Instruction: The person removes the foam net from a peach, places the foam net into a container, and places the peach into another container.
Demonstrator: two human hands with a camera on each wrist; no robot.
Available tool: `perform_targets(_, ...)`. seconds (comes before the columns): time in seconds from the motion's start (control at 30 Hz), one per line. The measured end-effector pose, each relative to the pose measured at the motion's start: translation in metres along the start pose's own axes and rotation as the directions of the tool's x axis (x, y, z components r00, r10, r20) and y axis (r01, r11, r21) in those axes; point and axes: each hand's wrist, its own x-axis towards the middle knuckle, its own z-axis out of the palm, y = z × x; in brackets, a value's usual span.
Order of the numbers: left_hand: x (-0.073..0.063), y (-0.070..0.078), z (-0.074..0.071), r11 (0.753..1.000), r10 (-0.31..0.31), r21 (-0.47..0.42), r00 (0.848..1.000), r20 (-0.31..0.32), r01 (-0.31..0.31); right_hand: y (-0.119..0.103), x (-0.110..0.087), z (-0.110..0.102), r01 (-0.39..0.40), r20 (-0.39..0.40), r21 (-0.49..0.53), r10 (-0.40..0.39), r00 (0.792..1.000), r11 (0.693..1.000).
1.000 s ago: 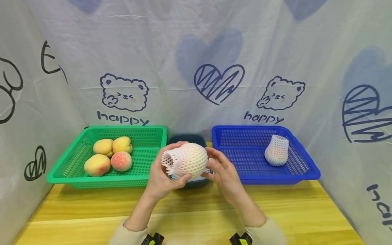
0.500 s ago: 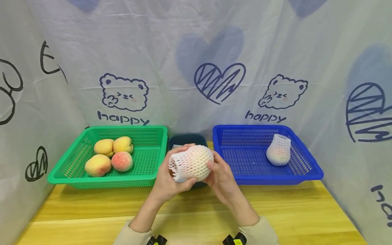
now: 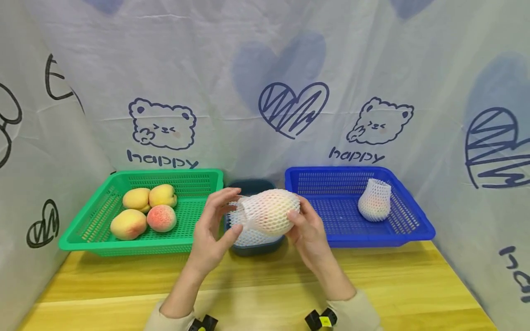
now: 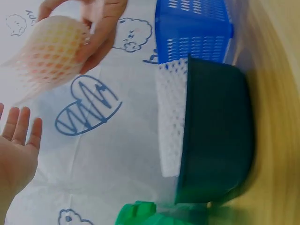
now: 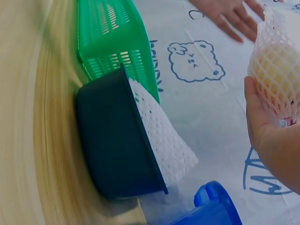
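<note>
A peach in a white foam net sleeve (image 3: 271,211) is held up over the dark bin, its sleeve's loose end pointing left. My right hand (image 3: 308,232) grips the closed, rounded end, thumb on the front. My left hand (image 3: 213,234) stands apart at the loose end, fingers and thumb spread around it. In the left wrist view a gap shows between the left fingertips (image 4: 21,124) and the netted peach (image 4: 58,47). The dark bin (image 3: 254,250) holds white foam net sleeves (image 3: 250,236), which stick out above its rim in the right wrist view.
A green basket (image 3: 198,207) at left holds peaches (image 3: 129,224), several in all. At right a blue basket (image 3: 323,214) contains another netted peach (image 3: 374,202). Both stand on a wooden table (image 3: 256,285) before a printed curtain (image 3: 232,92).
The left hand has let go of the netted peach and drawn back to the left. The right hand has taken it and moved slightly right, uncovering the sleeves in the bin.
</note>
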Motion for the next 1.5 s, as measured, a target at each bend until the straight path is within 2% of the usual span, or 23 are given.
perform_targets(0.13, 0.003, 0.002, -0.001, 0.996, 0.082, -0.012, 0.993, -0.080, -0.083, -0.001, 0.001, -0.002, 0.003, -0.025, -0.034, -0.004, 1.000, 0.999)
perform_targets(0.23, 0.003, 0.003, 0.001, 0.997, 0.081, -0.001, 0.992, -0.098, -0.081, -0.001, 0.001, -0.003, -0.004, -0.034, -0.055, 0.002, 0.999, 0.998)
perform_targets(0.4, 0.001, 0.002, 0.005, 0.998, -0.015, 0.064, 0.997, -0.070, 0.019, 0.000, 0.002, -0.003, -0.013, -0.035, -0.073, 0.011, 0.999, 0.997)
perform_targets(0.57, -0.002, -0.002, 0.005, 0.978, -0.129, 0.155, 0.990, -0.056, 0.136, 0.001, 0.002, -0.004, -0.008, -0.039, -0.068, 0.005, 0.999, 0.998)
perform_targets(0.73, -0.005, -0.006, 0.003, 0.939, -0.249, 0.239, 0.968, -0.028, 0.249, 0.002, 0.002, -0.004, -0.003, -0.020, -0.070, 0.002, 1.000, 0.998)
perform_targets(0.9, -0.006, -0.004, 0.001, 0.929, -0.325, 0.206, 0.944, 0.052, 0.308, 0.004, 0.002, -0.003, -0.011, -0.024, -0.093, 0.009, 1.000, 0.996)
perform_targets(1.1, -0.006, -0.003, -0.001, 0.897, -0.398, 0.253, 0.912, 0.102, 0.363, 0.011, 0.003, -0.001, -0.104, -0.072, -0.183, 0.092, 0.993, 0.978)
perform_targets(1.2, -0.007, -0.006, -0.001, 0.891, -0.401, 0.289, 0.906, 0.139, 0.350, 0.015, 0.002, 0.001, -0.148, -0.066, -0.214, 0.137, 0.988, 0.966)
perform_targets(1.33, -0.008, -0.010, -0.002, 0.890, -0.361, 0.354, 0.919, 0.160, 0.288, 0.019, 0.000, 0.003, -0.173, -0.040, -0.221, 0.169, 0.985, 0.960)
perform_targets(1.4, -0.008, -0.011, -0.003, 0.893, -0.336, 0.371, 0.927, 0.168, 0.256, 0.021, -0.001, 0.005, -0.178, -0.024, -0.233, 0.178, 0.984, 0.956)
perform_targets(1.5, -0.010, -0.013, -0.005, 0.899, -0.317, 0.370, 0.931, 0.182, 0.234, 0.023, -0.002, 0.005, -0.183, -0.003, -0.249, 0.188, 0.982, 0.951)
